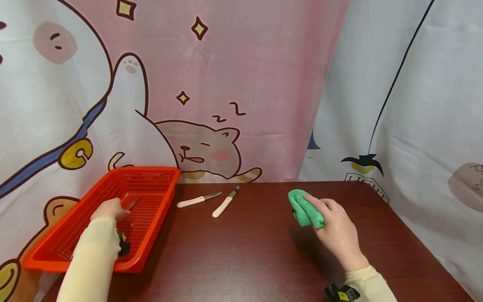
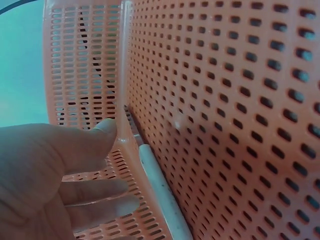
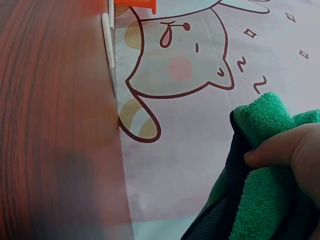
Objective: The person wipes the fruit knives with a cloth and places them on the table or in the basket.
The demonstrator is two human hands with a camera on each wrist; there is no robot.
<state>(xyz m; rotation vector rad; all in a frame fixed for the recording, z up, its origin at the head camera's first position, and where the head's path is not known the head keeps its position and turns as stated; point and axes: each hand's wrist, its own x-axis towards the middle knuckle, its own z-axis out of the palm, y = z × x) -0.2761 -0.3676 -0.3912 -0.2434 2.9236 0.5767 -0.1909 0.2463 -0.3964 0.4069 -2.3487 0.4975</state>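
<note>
My left hand (image 1: 109, 210) reaches down into the red plastic basket (image 1: 149, 228) at the left. Its fingers look relaxed and nothing shows between them in the left wrist view. Beside them, a white-handled tool (image 2: 162, 187) lies along the bottom of the perforated wall; its metal end (image 1: 133, 203) shows past the fingertips in the head view. Over the right part of the table, my right hand (image 1: 337, 228) grips a folded green towel (image 1: 303, 207), which has a dark side (image 3: 235, 172) in the right wrist view.
A white-handled paring knife (image 1: 191, 201) and another white-handled tool (image 1: 222, 207), perhaps a peeler, lie on the brown table (image 1: 234, 256) right of the basket. A printed curtain (image 1: 256, 84) hangs behind the table's back edge.
</note>
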